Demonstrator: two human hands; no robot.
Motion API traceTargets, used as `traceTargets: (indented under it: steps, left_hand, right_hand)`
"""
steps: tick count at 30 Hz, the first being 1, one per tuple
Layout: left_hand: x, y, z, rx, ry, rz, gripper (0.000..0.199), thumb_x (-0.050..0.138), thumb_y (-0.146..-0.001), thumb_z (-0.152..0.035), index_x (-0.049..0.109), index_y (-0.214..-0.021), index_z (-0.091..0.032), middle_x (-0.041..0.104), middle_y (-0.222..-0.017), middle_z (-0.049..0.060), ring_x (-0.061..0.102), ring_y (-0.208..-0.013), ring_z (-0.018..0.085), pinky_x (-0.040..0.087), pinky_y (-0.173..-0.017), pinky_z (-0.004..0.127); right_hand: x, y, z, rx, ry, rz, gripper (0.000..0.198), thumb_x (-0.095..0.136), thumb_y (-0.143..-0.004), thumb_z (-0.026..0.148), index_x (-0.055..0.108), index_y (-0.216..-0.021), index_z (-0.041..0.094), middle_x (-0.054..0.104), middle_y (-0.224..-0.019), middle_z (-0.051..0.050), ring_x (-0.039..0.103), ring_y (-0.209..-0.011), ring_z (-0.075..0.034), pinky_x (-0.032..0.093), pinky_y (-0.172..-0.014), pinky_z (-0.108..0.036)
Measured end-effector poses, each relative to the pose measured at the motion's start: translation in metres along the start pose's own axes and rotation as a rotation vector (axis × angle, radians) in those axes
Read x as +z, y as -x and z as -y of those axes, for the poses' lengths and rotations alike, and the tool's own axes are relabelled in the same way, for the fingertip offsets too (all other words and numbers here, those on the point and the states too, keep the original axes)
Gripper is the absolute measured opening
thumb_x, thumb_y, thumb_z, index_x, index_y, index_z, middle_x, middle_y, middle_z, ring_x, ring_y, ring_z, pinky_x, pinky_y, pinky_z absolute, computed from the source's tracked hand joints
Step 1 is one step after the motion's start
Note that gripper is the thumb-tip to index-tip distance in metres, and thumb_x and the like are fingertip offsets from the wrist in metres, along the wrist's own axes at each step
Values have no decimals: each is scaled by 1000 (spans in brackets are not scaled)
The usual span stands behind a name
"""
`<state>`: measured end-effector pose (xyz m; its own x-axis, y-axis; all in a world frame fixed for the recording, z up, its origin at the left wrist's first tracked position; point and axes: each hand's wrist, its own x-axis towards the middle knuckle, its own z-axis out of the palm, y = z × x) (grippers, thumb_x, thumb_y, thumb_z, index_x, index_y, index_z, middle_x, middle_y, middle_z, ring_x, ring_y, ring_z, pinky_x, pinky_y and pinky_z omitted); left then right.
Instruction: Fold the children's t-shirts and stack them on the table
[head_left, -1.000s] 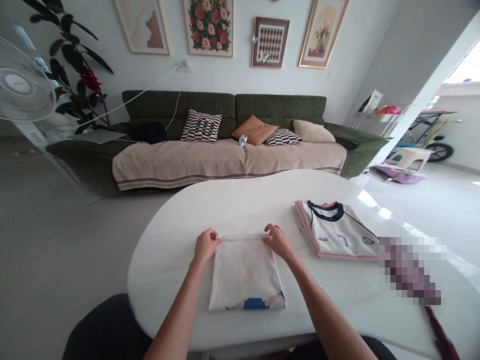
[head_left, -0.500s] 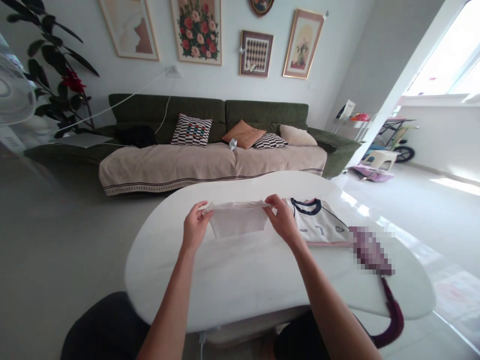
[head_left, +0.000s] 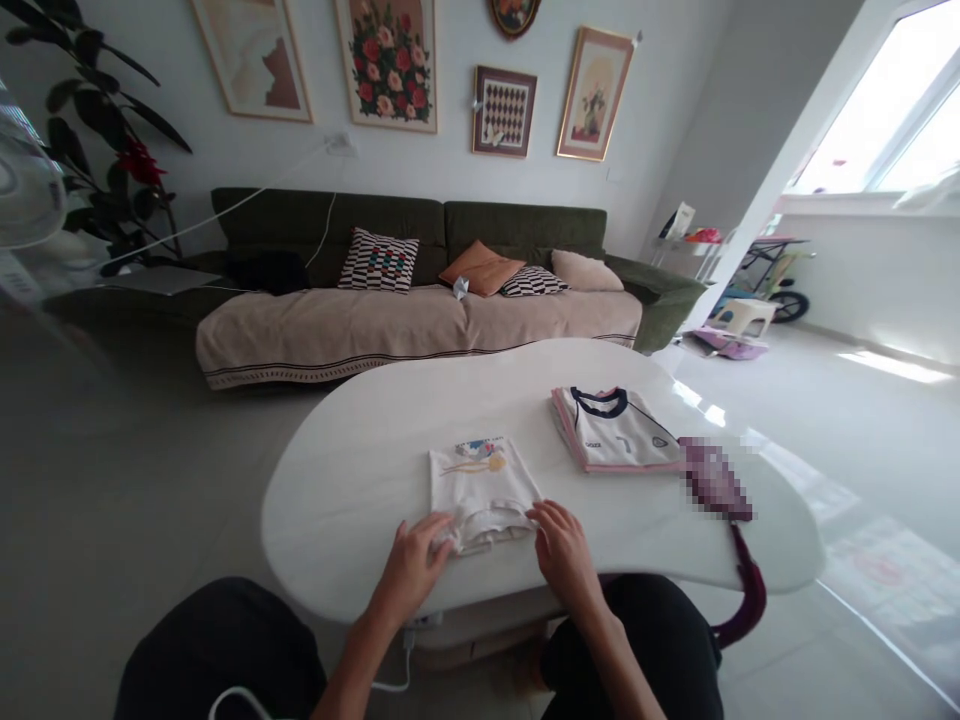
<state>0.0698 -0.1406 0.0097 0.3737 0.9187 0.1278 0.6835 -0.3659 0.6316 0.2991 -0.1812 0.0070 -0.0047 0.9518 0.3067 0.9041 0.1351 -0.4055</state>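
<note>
A folded white T-shirt [head_left: 482, 490] lies flat on the white table near its front edge. Its collar faces me, and a colourful print shows on its far half. My left hand [head_left: 415, 560] has its fingers and thumb closed at the near left corner, beside the collar. At the near right corner my right hand [head_left: 561, 540] grips the fabric's edge with curled fingers. To the right lies a folded white jersey [head_left: 622, 440] with a navy collar, with pink cloth beneath it.
The rounded white table [head_left: 337, 500] stands before a green sofa [head_left: 525, 225] with cushions. A blurred purple object [head_left: 716, 480] with a dark red curved handle [head_left: 750, 590] rests at the table's right side. A white cable [head_left: 405, 665] hangs below the front edge.
Both hands have come down towards me with the white T-shirt. It was held up by its edge and now lies flat, print showing. The view has shifted slightly.
</note>
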Motion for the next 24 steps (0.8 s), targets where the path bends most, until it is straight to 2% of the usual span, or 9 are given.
traceTargets:
  steps: [2, 5, 8, 11, 14, 17, 20, 22, 24]
  left_hand:
    - [-2, -16, -5, -14, -29, -52, 36, 35, -86, -28, 51, -118, -25, 51, -127, 5, 40, -122, 18, 18, -105, 47]
    - [0, -38, -7, -86, -58, -35, 38, 29, -88, -27, 46, -123, -26, 47, -130, 5, 36, -124, 18, 16, -104, 49]
    - [4, -36, -4, -141, -79, -42, 35, 31, -89, -32, 51, -118, -27, 53, -125, 5, 43, -119, 21, 13, -104, 52]
    - [9, -14, -6, -86, -127, -103, 34, 30, -89, -34, 57, -110, -26, 59, -117, 6, 51, -109, 21, 4, -105, 53]
    - [12, 7, -22, 19, -163, -89, 34, 30, -89, -33, 58, -108, -26, 64, -106, 5, 56, -98, 21, 0, -104, 56]
    - [20, 15, -45, 103, -162, -43, 35, 29, -90, -31, 58, -110, -25, 66, -100, 5, 58, -93, 22, 7, -102, 58]
    - [35, 11, -63, 171, -127, -6, 36, 30, -89, -31, 57, -112, -23, 66, -97, 8, 58, -90, 23, 16, -101, 58]
    - [46, 5, -73, 207, -66, 24, 34, 34, -88, -34, 56, -112, -23, 65, -99, 10, 57, -92, 25, 20, -99, 58]
    - [56, -3, -82, 247, 40, 76, 31, 41, -87, -37, 56, -110, -23, 61, -106, 10, 55, -97, 24, 29, -97, 54]
  right_hand:
    - [9, -7, 34, -55, -43, 19, 39, 34, -80, 11, 56, -111, 21, 56, -117, -8, 44, -114, -21, 31, -96, -39]
    - [29, -11, 78, -120, -90, 145, 44, 36, -84, 17, 42, -127, 21, 49, -127, -8, 40, -118, -23, 30, -98, -42]
    - [40, -2, 91, -111, -117, 245, 48, 37, -86, 24, 32, -134, 24, 42, -134, -7, 32, -125, -25, 24, -101, -48]
    - [31, 11, 74, -136, -133, 289, 41, 35, -88, 29, 37, -129, 30, 45, -132, -3, 33, -125, -21, 14, -104, -49]
    - [8, 15, 47, -134, -90, 297, 31, 32, -90, 32, 49, -116, 32, 54, -122, 0, 36, -123, -19, 9, -104, -52]
    - [-10, 7, 25, -83, 12, 278, 27, 32, -90, 31, 57, -101, 29, 62, -107, -1, 35, -124, -21, 6, -101, -56]
    - [-17, -2, 11, -61, 111, 263, 22, 38, -87, 28, 59, -90, 24, 65, -97, -4, 33, -124, -22, 4, -100, -58]
    - [-17, -9, 4, -46, 159, 254, 17, 43, -83, 25, 59, -90, 22, 65, -98, -6, 32, -125, -23, 2, -100, -58]
    - [-16, -17, -5, -16, 189, 247, 20, 44, -80, 17, 58, -94, 22, 63, -103, -7, 30, -126, -24, 2, -100, -58]
